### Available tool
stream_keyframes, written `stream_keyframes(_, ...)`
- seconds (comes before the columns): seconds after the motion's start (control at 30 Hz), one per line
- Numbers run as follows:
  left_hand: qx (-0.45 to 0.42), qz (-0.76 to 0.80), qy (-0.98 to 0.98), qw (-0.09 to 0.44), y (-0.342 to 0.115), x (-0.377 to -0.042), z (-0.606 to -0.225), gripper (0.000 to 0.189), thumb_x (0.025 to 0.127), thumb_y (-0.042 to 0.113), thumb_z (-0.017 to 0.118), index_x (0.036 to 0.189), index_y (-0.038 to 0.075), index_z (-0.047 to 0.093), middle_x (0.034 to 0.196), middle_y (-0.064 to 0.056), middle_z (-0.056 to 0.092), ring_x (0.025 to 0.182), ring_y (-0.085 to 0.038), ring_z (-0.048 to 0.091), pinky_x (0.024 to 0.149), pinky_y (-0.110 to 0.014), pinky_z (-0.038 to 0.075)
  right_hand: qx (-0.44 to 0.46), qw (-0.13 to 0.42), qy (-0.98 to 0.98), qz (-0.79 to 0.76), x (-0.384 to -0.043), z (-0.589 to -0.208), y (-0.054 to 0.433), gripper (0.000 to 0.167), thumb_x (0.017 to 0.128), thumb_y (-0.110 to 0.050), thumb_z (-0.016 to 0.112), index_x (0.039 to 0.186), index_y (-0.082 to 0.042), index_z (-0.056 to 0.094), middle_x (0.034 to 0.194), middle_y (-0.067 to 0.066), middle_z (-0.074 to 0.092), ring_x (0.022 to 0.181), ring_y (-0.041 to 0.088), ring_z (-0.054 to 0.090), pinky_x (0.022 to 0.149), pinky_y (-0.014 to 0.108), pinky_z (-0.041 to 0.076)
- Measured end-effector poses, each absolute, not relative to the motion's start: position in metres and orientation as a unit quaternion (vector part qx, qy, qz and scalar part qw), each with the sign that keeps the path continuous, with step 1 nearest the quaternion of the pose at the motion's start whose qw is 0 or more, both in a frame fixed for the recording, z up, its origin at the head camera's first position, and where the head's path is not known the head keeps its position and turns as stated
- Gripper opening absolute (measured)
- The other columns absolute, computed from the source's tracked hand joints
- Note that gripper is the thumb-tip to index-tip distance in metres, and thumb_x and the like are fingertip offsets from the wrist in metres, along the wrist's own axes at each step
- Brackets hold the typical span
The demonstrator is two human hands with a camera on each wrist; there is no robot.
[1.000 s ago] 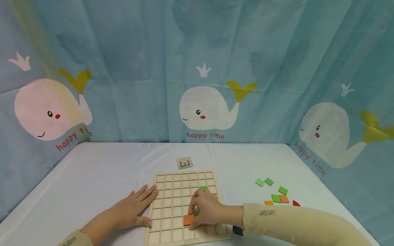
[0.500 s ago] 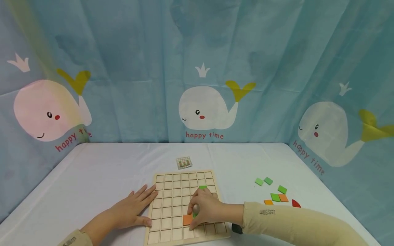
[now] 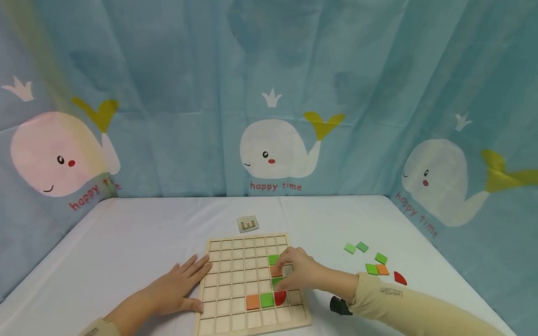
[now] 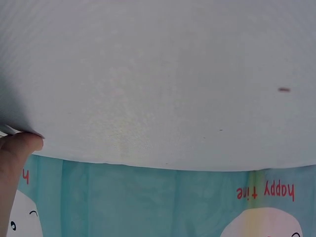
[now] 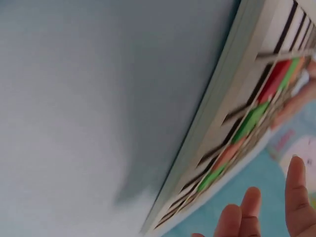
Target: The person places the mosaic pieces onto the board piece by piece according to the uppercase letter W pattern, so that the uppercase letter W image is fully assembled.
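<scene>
My left hand (image 3: 174, 287) lies with fingers spread along the left edge of a wooden grid board (image 3: 229, 266), fingertips on its frame. Over the board's right side is my right hand (image 3: 301, 269), thumb and fingers apart, nothing visible between them. Along a lower row sit an orange square tile (image 3: 252, 302), a green square tile (image 3: 266, 300) and a red quarter-round tile (image 3: 280, 297). Above the red one, green and orange tiles run up a column, partly covered by the right fingers. In the right wrist view, its fingers (image 5: 296, 197) extend beside the board.
Loose green tiles (image 3: 371, 269), an orange tile (image 3: 382, 269) and a red quarter-round tile (image 3: 400, 278) lie on the white table to the right. A small grid-pattern card (image 3: 248, 223) lies beyond the board. A whale-print curtain (image 3: 180, 154) hangs around the table.
My right hand has moved right and away from the lower row, uncovering the green and red tiles beside the orange one. My left hand stays at the board's edge. The head view shifts slightly.
</scene>
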State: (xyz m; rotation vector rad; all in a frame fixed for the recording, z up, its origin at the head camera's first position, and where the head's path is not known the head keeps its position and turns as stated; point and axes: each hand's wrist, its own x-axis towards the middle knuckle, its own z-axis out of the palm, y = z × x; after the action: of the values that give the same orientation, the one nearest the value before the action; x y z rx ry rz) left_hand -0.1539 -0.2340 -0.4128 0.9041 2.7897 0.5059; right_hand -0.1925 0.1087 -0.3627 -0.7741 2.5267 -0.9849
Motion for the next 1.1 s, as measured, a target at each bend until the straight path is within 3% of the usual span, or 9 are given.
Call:
stream_keyframes(0.5, 0.303, 0.180, 0.931, 0.094, -0.234, -0.154, -0.413, 0.092, 0.087, 0.057, 0.060, 0.151, -0.001, 0.028, 0.158, -0.022, 0.018, 0.139, -0.053, 0.015, 0.097, -0.075, 0.021, -0.189, 0.093, 0.898, -0.387, -0.219, -0.345, 0.181, 0.027, 0.080, -0.016, 0.082, 0.104, -0.010, 0.071, 0.116, 0.003, 0.058, 0.117, 0.036, 0.046, 0.092, 0.054, 0.044)
stream_keyframes(1.1, 0.305, 0.173, 0.932, 0.091, -0.236, -0.155, -0.414, 0.092, 0.087, 0.057, 0.060, 0.151, -0.001, 0.028, 0.157, -0.023, 0.020, 0.138, -0.054, 0.016, 0.096, -0.076, 0.023, -0.194, 0.092, 0.910, -0.355, -0.249, -0.334, 0.243, 0.039, 0.084, -0.028, 0.078, 0.118, -0.011, 0.068, 0.133, 0.016, 0.053, 0.126, 0.045, 0.042, 0.097, 0.060, 0.040)
